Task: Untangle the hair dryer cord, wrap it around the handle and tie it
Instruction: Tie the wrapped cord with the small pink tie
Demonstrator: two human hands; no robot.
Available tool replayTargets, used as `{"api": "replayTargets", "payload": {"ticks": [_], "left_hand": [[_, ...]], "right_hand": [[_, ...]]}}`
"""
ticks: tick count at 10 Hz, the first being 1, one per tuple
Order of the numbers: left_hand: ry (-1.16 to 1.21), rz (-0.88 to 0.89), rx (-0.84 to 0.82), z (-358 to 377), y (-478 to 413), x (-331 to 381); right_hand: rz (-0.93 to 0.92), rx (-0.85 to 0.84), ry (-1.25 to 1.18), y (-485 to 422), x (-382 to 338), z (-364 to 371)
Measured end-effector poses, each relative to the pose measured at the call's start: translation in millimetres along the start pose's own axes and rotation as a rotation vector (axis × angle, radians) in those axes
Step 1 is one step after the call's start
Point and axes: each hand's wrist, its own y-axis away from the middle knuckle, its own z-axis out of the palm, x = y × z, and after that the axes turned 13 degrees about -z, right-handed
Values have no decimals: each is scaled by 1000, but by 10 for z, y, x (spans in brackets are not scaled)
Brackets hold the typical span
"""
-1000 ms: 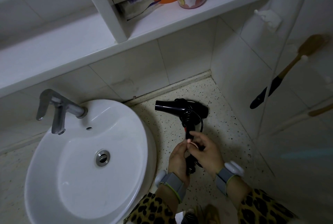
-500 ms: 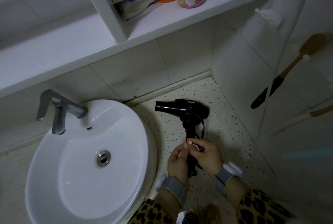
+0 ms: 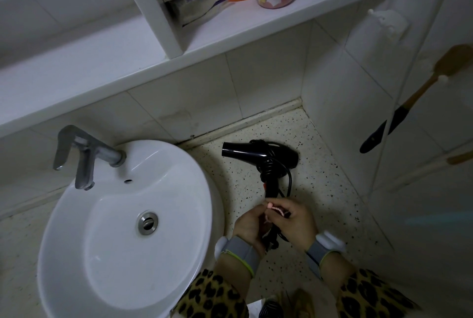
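Hair dryer (image 3: 258, 156) — beyond hands | left hand (image 3: 249, 225), right hand (image 3: 297, 220) — both gripping its handle end

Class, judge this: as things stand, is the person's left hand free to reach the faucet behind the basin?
Probably not yet: the left hand is busy at the hair dryer handle; otherwise nothing blocks the way to the faucet.

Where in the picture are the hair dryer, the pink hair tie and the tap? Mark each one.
hair dryer (image 3: 258, 154): head view, on the black barrel.
pink hair tie (image 3: 277, 208): head view, on the stretch pulled between the two hands.
tap (image 3: 84, 156): head view, on the grey metal body above the basin.
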Motion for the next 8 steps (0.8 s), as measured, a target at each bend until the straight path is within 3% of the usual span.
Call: {"api": "replayTargets", "payload": {"ticks": [1, 2, 4, 7, 8], "left_hand": [[24, 3, 87, 41, -67, -11], [-70, 120, 293, 121, -137, -32], [-212, 305, 460, 158, -112, -118], [-85, 240, 418, 252, -201, 90], [-135, 319, 553, 308, -205, 151]], "right_hand": [[-32, 20, 58, 48, 18, 19], [-54, 59, 131, 80, 76, 60], [43, -90, 223, 37, 92, 55], [40, -83, 353, 87, 165, 81], [44, -68, 335, 66, 181, 66]]}}
